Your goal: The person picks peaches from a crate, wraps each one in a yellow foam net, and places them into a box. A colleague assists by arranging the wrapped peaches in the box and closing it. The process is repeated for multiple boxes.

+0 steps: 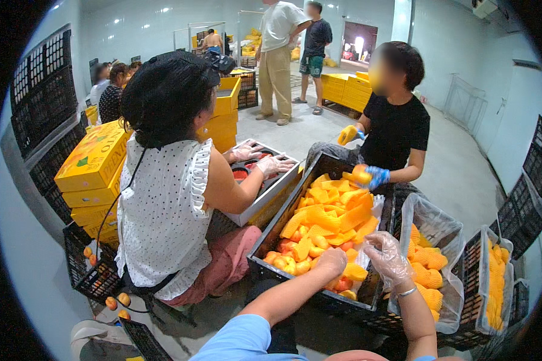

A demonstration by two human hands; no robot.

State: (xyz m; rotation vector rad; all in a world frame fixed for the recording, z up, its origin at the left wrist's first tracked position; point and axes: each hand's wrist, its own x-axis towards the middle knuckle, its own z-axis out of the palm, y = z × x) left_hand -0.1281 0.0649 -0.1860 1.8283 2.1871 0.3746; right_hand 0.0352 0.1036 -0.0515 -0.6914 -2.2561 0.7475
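Observation:
A black plastic crate [271,246] stands before me, holding flat peaches [287,261] and loose yellow foam net sleeves [332,212]. My left hand [333,262] reaches down among the fruit near the crate's close end. Its fingers are hidden, so whether it grips anything is unclear. Beside it lies a yellow foam sleeve [355,271]. Over the crate's right side I hold up my right hand [388,259], in a clear plastic glove, fingers bent and apart with nothing visible between them. A metal bracelet [407,289] circles that wrist.
Right of me, lined crates hold foam-sleeved fruit [427,266] and more yellow pieces [496,284]. A person's gloved hands [271,166] rest over a tray box [264,185] at left. Across the crate, another person's blue-gloved hand [376,177] holds yellow-orange fruit. Yellow cartons [92,158] are stacked left.

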